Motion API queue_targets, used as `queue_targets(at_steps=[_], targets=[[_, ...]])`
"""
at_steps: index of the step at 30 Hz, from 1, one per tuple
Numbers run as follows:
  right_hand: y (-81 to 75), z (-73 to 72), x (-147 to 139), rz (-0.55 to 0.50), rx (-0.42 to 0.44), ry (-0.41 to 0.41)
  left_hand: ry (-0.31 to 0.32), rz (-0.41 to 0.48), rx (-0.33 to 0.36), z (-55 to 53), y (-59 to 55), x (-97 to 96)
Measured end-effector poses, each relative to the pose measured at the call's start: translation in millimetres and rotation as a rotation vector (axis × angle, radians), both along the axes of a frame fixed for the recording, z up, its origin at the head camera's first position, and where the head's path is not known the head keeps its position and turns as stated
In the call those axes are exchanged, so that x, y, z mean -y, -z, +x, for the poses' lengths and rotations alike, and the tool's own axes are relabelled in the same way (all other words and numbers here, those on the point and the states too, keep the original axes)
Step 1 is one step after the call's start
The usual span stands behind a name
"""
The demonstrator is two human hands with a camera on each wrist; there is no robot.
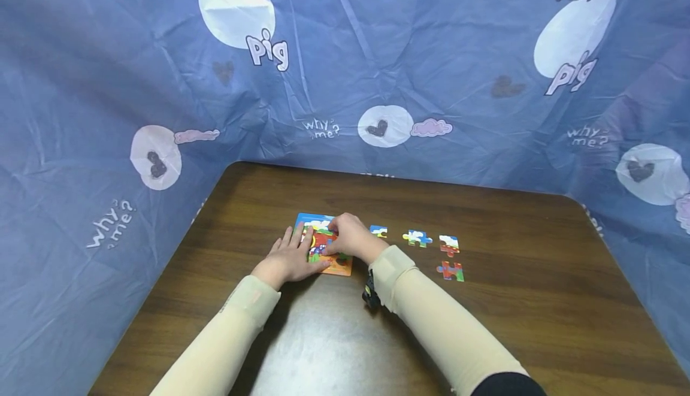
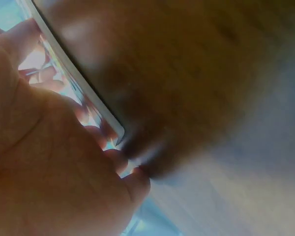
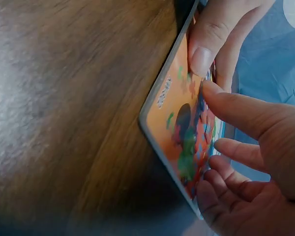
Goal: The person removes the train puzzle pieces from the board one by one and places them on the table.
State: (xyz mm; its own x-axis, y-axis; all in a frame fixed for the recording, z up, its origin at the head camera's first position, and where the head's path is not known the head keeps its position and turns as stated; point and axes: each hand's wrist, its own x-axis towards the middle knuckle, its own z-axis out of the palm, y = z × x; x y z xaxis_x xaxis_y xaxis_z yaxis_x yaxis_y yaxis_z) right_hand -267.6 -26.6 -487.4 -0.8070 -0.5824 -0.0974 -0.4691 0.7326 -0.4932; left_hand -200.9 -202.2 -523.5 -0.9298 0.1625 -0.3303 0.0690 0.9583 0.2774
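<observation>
A jigsaw puzzle board [image 1: 339, 269] with an orange and blue border lies on the table, its picture partly covered by both hands. My left hand [image 1: 288, 260] lies over the board's left side with fingers spread, the thumb along its near edge. In the right wrist view, the left thumb [image 3: 202, 60] rests on the orange border. My right hand [image 1: 353, 237] reaches over the board's right side, its thumb and fingertips bent down onto the picture. I cannot tell whether a puzzle piece is pinched under them. The left wrist view shows the board's pale edge [image 2: 83, 81] against the left fingers.
Several loose puzzle pieces lie right of the board: a blue and white one [image 1: 417, 238], a white and red one [image 1: 449, 244], a red and green one [image 1: 450, 271], and one [image 1: 378, 230] beside the right wrist. A patterned blue cloth [image 1: 334, 72] hangs behind the brown table [image 1: 517, 300].
</observation>
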Motion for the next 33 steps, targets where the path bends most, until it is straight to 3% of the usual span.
queue_targets(at_steps=[5, 9, 13, 24, 33], targets=[[-1.7, 1.4, 4, 0.041, -0.002, 0.014, -0.009, 0.003, -0.007, 3.9, -6.6, -1.3], [-2.5, 3.1, 5, 0.041, 0.014, 0.077, -0.004, -0.012, 0.011, 8.2, -18.0, -4.2], [-2.8, 4.6, 6, 0.022, 0.038, 0.128, -0.002, -0.020, 0.012, 9.1, -20.7, -5.4], [2.4, 2.0, 6, -0.082, 0.063, 0.204, -0.011, -0.031, 0.036, -5.6, 5.4, 0.0], [2.4, 1.1, 3, -0.187, 0.078, 0.241, -0.019, -0.035, 0.032, -5.1, 5.0, 0.2]])
